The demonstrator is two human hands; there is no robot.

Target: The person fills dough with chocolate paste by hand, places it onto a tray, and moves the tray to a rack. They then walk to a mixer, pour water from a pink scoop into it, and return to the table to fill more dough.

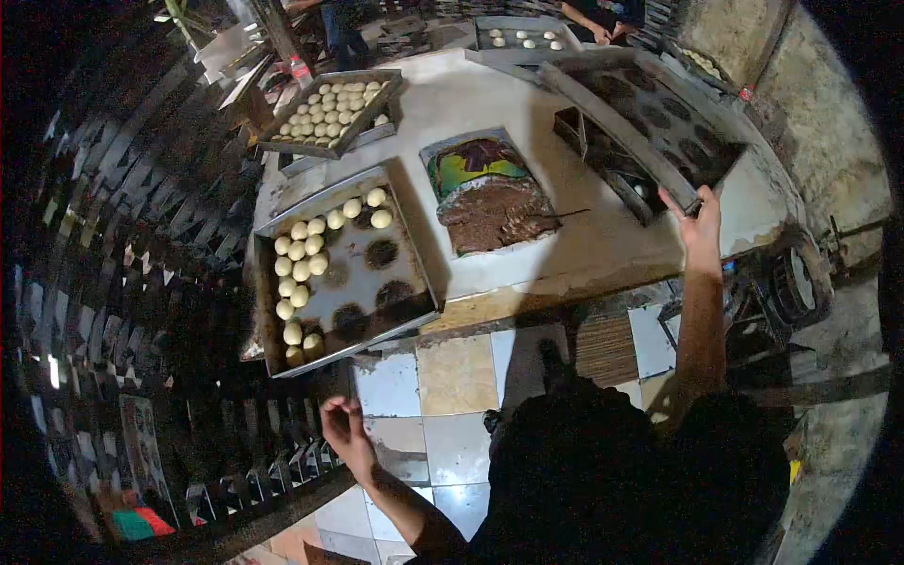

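Note:
My right hand (697, 224) grips the near corner of a dark metal baking tray (650, 104) with round scorch marks on its bottom. This tray sits askew over another metal tray (612, 169), where one pale ball shows. Below the table's front edge, my left hand (348, 441) hangs in the air with loosely curled fingers apart, holding nothing visible. Closest to it stands a baking tray (414, 315) partly filled with pale dough balls (299, 250), mostly along its left and far sides. An opened bag of brown filling (494, 212) lies in the middle of the table.
A fuller tray of dough balls (330, 111) rests on another tray at the back left. Another tray with several balls (523, 40) stands at the far side, near a person's hands (607, 34). A red-labelled bottle (299, 71) is at the back left. Tiled floor (457, 377) lies below.

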